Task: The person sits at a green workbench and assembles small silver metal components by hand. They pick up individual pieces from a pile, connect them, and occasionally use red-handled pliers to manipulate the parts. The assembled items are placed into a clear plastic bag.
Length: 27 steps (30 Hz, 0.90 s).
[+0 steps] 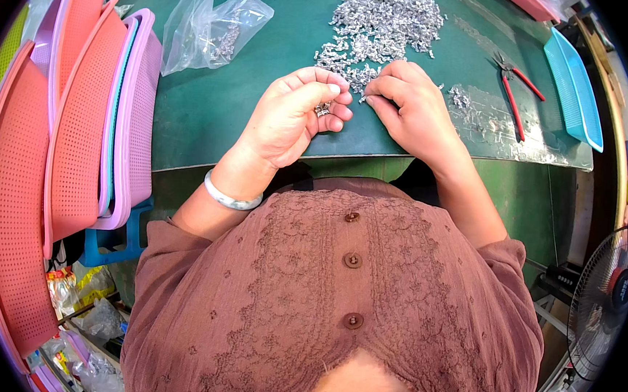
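Observation:
My left hand (298, 111) is curled palm-up over the table's near edge, with several small silvery metal parts (322, 110) held in its fingers. Just right of it, my right hand (411, 104) points down with thumb and forefinger pinched at the near end of a heap; a tiny metal part (362, 99) shows at the fingertips. Beyond both hands spreads the large heap of small metal parts (388, 19), narrowing toward my fingers. The exact shape of the parts is too small to make out.
On the green table (264, 69) lie a clear plastic bag (213, 29) with some parts, a small pile of parts (459, 97) and red-handled pliers (518, 94). A blue basket (572, 90) sits at the right edge. Stacked pink baskets (19, 197) crowd the left; a fan (598, 303) stands right.

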Motion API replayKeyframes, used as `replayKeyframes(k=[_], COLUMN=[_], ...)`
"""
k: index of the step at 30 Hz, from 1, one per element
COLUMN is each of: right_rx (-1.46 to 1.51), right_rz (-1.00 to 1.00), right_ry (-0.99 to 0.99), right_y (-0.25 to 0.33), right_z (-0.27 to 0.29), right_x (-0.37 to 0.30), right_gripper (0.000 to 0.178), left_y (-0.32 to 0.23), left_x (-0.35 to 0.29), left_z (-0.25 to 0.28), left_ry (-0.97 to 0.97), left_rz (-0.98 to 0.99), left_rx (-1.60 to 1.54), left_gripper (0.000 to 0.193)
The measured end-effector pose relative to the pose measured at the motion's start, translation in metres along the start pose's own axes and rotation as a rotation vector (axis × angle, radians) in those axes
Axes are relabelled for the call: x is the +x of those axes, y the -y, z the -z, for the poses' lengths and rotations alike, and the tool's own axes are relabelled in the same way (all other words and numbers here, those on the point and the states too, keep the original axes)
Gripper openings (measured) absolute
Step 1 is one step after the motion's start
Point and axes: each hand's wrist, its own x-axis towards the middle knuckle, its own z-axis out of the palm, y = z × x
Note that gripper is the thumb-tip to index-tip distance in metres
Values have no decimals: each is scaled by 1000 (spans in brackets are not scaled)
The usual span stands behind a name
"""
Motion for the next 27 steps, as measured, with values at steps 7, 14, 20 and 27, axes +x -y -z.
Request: replayKeyframes(k=[7, 14, 20, 27], right_rx=[58, 56, 207, 190], right_rz=[0, 3, -25, 107], right_ry=[-29, 11, -94, -178], right_y=[1, -1, 7, 17], right_z=[-2, -2, 3, 6], right_x=[0, 0, 2, 5], right_gripper=[6, 6, 6, 12], left_y=[0, 0, -4, -4], left_x=[0, -1, -2, -3], left_z=[0, 0, -7, -12], left_ry=[-6, -13, -57, -10], left_rz=[11, 11, 38, 92], left_rx=[43, 50, 161, 196], left_gripper=[13, 13, 14, 13])
